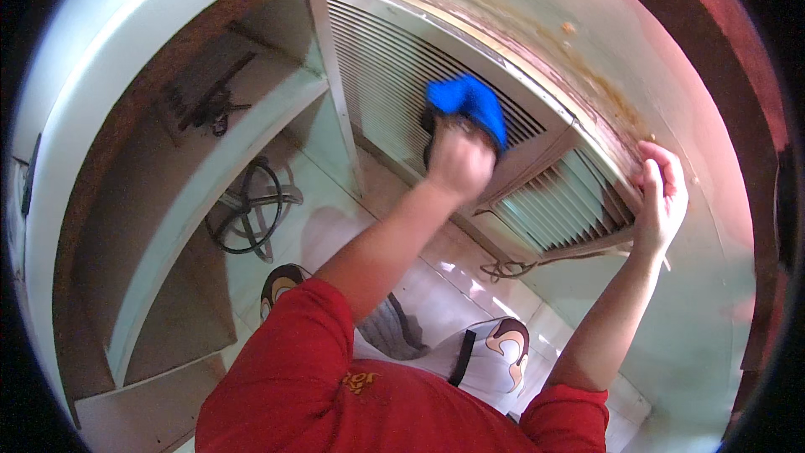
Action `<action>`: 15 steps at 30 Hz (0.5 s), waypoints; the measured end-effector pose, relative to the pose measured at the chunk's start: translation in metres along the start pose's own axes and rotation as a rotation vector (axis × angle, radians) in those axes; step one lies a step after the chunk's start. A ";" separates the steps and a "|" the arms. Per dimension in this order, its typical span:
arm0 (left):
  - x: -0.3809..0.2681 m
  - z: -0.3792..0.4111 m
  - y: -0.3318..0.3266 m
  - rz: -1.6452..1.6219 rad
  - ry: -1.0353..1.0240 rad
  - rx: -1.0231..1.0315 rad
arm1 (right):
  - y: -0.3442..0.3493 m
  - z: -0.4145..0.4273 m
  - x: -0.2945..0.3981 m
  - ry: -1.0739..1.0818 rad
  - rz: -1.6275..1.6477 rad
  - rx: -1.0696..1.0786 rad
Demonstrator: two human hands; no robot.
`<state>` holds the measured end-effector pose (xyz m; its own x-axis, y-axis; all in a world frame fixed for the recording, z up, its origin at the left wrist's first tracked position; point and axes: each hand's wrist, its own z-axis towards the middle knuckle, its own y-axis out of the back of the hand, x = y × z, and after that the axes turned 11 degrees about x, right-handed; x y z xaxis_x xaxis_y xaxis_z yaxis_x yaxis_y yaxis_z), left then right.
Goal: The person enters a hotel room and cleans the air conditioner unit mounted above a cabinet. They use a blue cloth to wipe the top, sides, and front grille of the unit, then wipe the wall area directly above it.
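My left hand (462, 160), blurred, grips a bright blue cloth (468, 97) against the slatted front grille (377, 56) of a window air conditioner. Part of the cloth looks dark under my fist. To the right of the grille is the unit's louvred air outlet (553, 201), with pale vertical slats. My right hand (663, 195) is at the unit's right edge, beside the wall. Its fingers are bent and apart, and I see nothing held in it; whether the fingertips touch the frame, I cannot tell.
Shelving with a curved-looking board (220, 182) stands on the left, a dark object (214, 97) on it. A round black metal frame (245, 204) is on the pale tiled floor (327, 233). A coiled cord (509, 269) hangs below the unit. Brown stains mark the wall (566, 69).
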<state>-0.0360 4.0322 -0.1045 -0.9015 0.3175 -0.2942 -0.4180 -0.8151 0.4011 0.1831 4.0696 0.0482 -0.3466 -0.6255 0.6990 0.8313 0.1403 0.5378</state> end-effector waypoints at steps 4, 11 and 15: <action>0.019 0.033 0.009 -0.110 0.612 -0.091 | 0.001 -0.001 -0.005 0.010 -0.029 0.007; -0.070 -0.008 -0.028 -0.106 0.285 0.167 | 0.000 -0.002 -0.005 -0.012 0.001 -0.005; -0.036 -0.016 -0.037 -0.049 0.109 0.000 | 0.001 -0.001 -0.005 0.031 0.039 -0.004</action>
<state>0.0133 4.0431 -0.1224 -0.8625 0.3021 -0.4059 -0.4610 -0.7998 0.3843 0.1862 4.0718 0.0447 -0.3004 -0.6433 0.7042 0.8456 0.1619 0.5086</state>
